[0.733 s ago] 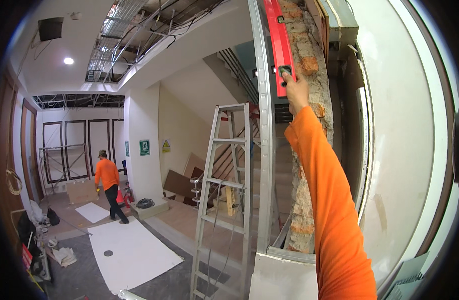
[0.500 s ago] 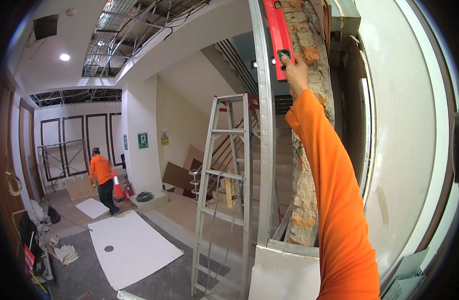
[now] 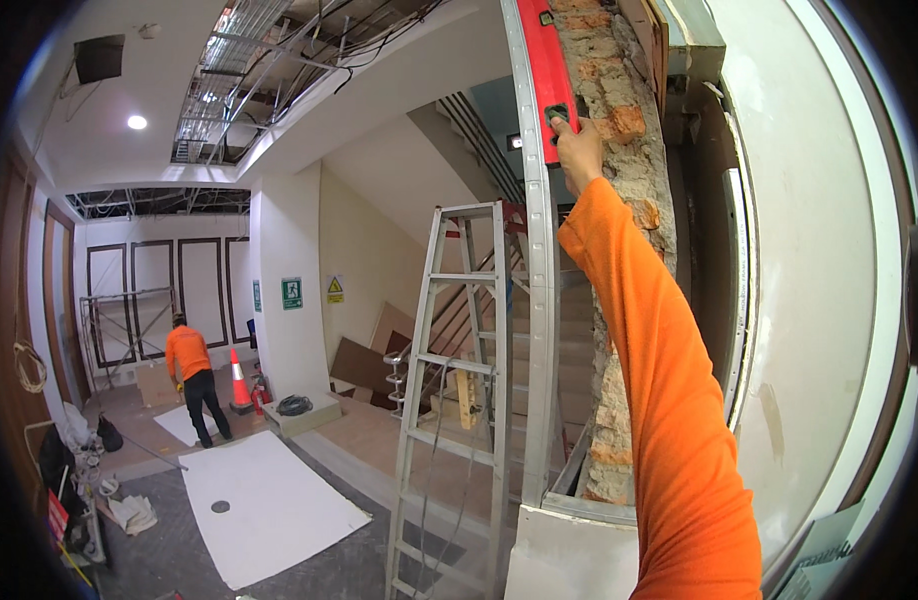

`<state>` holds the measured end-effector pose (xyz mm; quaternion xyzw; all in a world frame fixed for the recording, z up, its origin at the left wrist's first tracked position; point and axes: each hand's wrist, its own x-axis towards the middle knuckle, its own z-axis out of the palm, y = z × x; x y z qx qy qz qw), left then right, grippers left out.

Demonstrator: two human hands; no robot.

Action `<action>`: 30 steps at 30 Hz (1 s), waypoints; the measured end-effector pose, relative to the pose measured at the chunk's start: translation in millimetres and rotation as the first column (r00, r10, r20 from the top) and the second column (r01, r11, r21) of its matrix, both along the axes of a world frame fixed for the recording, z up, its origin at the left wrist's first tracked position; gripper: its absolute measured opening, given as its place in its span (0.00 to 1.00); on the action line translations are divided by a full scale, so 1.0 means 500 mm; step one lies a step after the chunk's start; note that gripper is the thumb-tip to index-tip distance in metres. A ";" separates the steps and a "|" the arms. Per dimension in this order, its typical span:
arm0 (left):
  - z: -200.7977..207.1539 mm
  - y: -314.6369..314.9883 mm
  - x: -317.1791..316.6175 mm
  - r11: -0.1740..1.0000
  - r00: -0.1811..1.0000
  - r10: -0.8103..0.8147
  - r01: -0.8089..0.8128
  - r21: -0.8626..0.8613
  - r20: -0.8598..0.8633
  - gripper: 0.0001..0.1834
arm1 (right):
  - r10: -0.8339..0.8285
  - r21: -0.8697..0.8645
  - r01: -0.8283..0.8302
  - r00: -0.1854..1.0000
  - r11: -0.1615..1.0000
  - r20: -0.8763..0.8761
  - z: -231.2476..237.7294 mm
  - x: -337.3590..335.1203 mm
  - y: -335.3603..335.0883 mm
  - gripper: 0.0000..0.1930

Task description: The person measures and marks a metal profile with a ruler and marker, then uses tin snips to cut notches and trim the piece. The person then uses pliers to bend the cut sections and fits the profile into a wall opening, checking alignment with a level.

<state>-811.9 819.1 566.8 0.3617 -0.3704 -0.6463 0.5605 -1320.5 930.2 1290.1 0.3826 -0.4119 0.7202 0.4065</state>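
My right hand (image 3: 580, 154), at the end of an orange sleeve, grips the lower end of a red spirit level (image 3: 547, 75). Its thumb and fingers close round the tool at a cut-out near the bottom. The level stands nearly upright, its edge against or very close to a metal stud (image 3: 533, 250); the upper end runs out of the picture. Behind the hand rises a rough strip of broken brick and mortar (image 3: 615, 80). My left hand is out of view.
An aluminium stepladder (image 3: 426, 375) stands left of the stud, before a staircase. A white board (image 3: 269, 510) with a round hole lies on the floor. Farther back, a person in orange (image 3: 189, 360) bends beside a traffic cone (image 3: 239, 378). Cables hang from the opened ceiling (image 3: 269, 80).
The level has shifted left, from over the brick strip to the stud, with my right hand still on it. The person at the back has moved slightly left.
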 end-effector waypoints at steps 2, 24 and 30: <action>-0.010 -0.005 0.001 1.000 1.000 0.003 -0.003 0.008 0.002 0.37 | 0.035 -0.014 -0.036 0.999 0.999 -0.036 0.006 -0.012 0.003 0.21; -0.026 -0.044 -0.003 0.996 0.996 -0.078 0.077 0.035 0.040 0.32 | -0.416 0.211 0.379 0.893 0.901 0.171 0.033 0.000 0.040 0.34; -0.059 -0.083 0.021 0.999 0.992 -0.043 0.042 0.008 0.123 0.28 | -0.513 0.238 0.466 0.833 0.852 0.208 0.032 0.016 0.014 0.36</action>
